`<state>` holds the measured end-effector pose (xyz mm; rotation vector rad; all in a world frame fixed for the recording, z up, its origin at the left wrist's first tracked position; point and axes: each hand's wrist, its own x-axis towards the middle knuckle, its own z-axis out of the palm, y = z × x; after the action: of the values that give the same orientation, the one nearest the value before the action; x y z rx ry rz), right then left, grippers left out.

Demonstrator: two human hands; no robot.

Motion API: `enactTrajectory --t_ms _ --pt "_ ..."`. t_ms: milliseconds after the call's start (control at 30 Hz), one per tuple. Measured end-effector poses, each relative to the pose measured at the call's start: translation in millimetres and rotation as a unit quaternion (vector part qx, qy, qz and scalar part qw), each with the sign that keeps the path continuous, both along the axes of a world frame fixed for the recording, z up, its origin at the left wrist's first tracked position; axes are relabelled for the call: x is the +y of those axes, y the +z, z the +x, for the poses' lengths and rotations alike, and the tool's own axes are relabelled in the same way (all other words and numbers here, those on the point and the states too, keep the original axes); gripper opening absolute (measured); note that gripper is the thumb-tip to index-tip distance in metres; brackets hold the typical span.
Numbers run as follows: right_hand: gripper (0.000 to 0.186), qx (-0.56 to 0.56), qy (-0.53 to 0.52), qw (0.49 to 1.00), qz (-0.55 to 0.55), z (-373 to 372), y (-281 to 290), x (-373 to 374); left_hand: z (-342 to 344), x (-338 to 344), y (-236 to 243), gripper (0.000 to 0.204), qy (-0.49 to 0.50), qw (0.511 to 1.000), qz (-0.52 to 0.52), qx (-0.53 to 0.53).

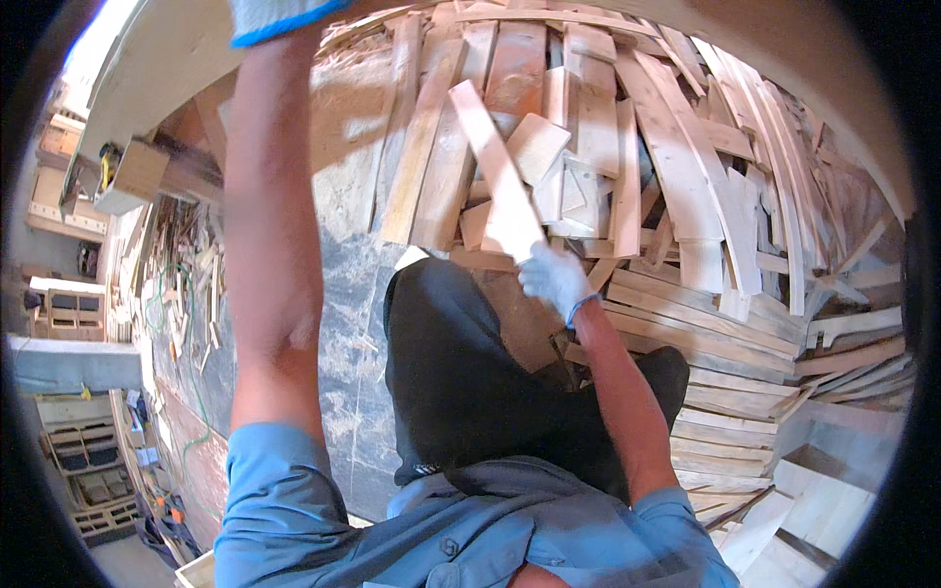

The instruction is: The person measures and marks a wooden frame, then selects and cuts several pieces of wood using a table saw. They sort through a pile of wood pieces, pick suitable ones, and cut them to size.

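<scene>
My right hand (552,279), in a white work glove, is closed around the near end of a short flat wooden board (493,162). The board slants up and to the left, over a heap of loose planks (598,127). My left arm reaches far forward. Only the wrist part of my left hand (279,16) shows, in a white glove with a blue cuff at the top edge; its fingers are hidden, so whether it holds anything is not visible. Above it passes a pale wooden surface (176,44).
A neat stack of planks (716,338) lies to the right of my knees. At left, wood scraps (186,284) and a thin green cord (189,363) lie on the floor. Wooden pallets (88,461) stand at far left. A yellow tape measure (108,162) sits by a wooden block.
</scene>
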<state>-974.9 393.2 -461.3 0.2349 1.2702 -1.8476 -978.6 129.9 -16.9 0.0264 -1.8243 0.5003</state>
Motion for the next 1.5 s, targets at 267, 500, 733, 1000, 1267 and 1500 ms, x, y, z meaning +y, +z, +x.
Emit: enactTrajectory --t_ms 267,500,733,1000,1267,1500 --pt "0.022 0.183 -0.191 0.96 0.092 -24 -44 140 -16 -19 -4 0.04 0.013 1.0 -0.005 -0.005" --pt "0.022 0.141 -0.457 0.864 0.156 -53 -20 268 -9 -55 24 0.023 0.076 0.993 -0.089 -0.017" --pt "0.025 0.046 -0.502 0.854 0.13 -65 -48 281 -18 -28 12 0.045 0.045 0.987 0.151 0.025" --pt "0.026 0.109 -0.514 0.839 0.14 -70 -85 284 -21 7 7 0.046 -0.041 0.961 0.269 0.053" --pt "0.031 0.066 -0.531 0.843 0.047 -69 -73 279 -16 -13 10 0.051 -0.083 0.921 0.379 0.019" --pt "0.045 0.062 -0.491 0.869 0.017 -91 -76 287 -23 31 6 0.057 -0.037 0.936 0.345 0.055"
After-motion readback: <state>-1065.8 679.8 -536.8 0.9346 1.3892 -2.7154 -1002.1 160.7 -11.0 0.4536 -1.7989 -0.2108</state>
